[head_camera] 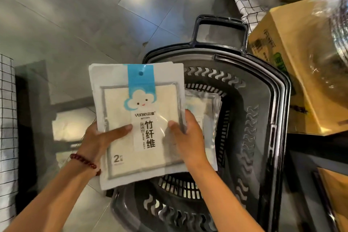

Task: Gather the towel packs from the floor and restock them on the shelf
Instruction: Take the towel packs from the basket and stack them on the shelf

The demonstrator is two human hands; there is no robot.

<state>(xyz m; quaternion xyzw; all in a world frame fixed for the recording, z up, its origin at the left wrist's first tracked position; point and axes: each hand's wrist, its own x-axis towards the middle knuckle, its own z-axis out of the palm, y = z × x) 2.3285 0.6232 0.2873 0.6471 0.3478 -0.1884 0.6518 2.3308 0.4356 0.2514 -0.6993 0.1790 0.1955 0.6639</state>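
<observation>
Now gripping a towel pack (pixel 139 124) between the left hand (pixel 96 141) and the right hand (pixel 190 141), thumbs curled over its printed front, above a dark basket (pixel 263 118), with a second pack (pixel 203 103) lying inside just beyond the right fingertips, near a cardboard box (pixel 293 66).

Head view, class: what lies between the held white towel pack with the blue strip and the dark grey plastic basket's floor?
The head view shows a second, clear-wrapped towel pack there, partly hidden behind the white towel pack, inside the basket.
</observation>
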